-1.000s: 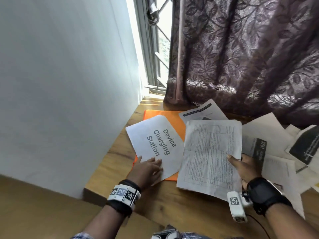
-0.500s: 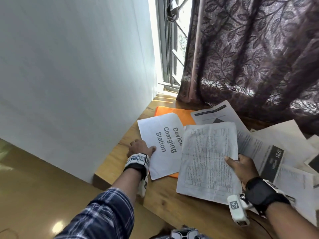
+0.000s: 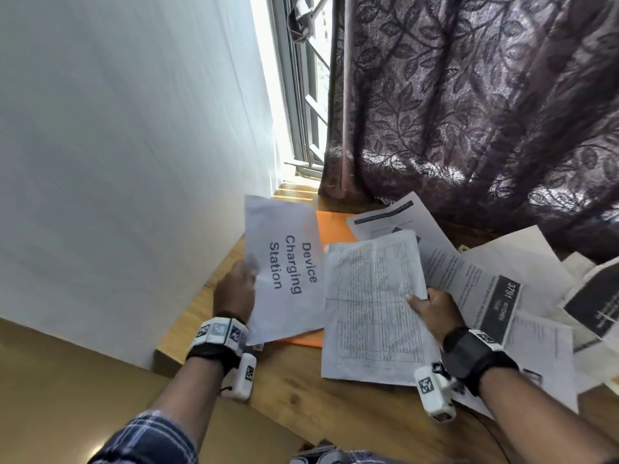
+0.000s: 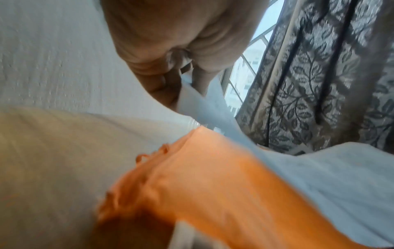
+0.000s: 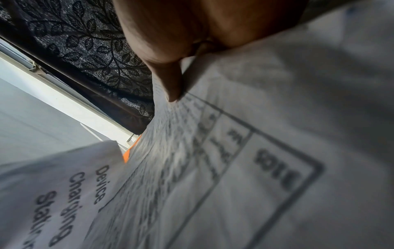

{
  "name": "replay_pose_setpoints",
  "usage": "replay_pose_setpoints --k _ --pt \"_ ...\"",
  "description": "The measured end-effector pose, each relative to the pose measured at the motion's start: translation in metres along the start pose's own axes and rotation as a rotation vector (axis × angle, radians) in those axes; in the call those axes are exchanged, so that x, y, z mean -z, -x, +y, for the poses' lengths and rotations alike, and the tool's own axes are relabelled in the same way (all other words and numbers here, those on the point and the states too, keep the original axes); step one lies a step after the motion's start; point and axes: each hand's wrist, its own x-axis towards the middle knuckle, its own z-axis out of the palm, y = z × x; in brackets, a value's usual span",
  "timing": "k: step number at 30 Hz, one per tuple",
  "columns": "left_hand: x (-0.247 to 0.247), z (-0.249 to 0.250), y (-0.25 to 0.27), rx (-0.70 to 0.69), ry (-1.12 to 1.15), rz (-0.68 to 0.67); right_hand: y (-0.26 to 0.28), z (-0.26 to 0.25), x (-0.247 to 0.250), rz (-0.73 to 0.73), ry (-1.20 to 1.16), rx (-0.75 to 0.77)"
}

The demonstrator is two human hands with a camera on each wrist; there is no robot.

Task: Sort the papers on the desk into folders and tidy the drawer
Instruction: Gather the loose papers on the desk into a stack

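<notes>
Orange folder (image 3: 335,224) lies under papers; left hand (image 3: 234,293) apparently pinches sign sheet (image 3: 284,262), right hand (image 3: 435,313) grips form (image 3: 371,309).

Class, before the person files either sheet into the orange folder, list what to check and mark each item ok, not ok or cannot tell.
1. Left hand grips the "Device Charging Station" sheet: ok.
2. Right hand pinches the table-printed sheet at its edge: ok.
3. Orange folder uncovered: not ok, both sheets overlap it.
4. Folder open: cannot tell.
5. Remaining papers sorted: not ok, scattered on the desk.
6. Drawer tidied: cannot tell, not in view.
</notes>
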Motion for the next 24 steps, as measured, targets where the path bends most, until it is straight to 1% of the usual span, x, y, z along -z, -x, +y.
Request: replay_pose_setpoints --k 4,6,7,11,14,16,19,20,22,24 --pt "0.026 -0.004 -0.006 0.002 0.223 0.142 -0.009 -0.005 0.003 -0.006 0.040 0.011" --pt "0.036 -0.007 -0.010 -0.032 0.315 0.174 -0.013 -0.008 0.005 0.001 0.038 0.013" --pt "0.038 -0.008 -0.012 -0.049 0.367 0.168 -0.015 -0.009 0.006 0.005 0.035 0.017" --pt "0.039 -0.001 -0.009 -0.068 0.559 0.047 -0.015 -0.016 0.005 0.007 0.013 0.038" --pt "0.028 0.009 -0.002 -0.043 0.616 -0.016 -0.011 -0.023 -0.001 -0.017 -0.064 0.057" --pt "0.012 0.014 0.005 -0.016 0.619 -0.091 -0.008 -0.029 -0.005 -0.047 -0.128 0.071" --pt "-0.013 0.015 0.017 -0.017 0.552 -0.207 -0.001 -0.042 -0.011 -0.093 -0.263 0.049" --pt "-0.022 0.017 0.021 -0.019 0.550 -0.227 0.002 -0.046 -0.013 -0.108 -0.296 0.051" --pt "-0.035 0.022 0.025 0.016 0.605 -0.235 0.006 -0.050 -0.016 -0.122 -0.324 0.070" --pt "-0.046 0.026 0.026 0.092 0.694 -0.276 0.010 -0.052 -0.018 -0.141 -0.334 0.076"
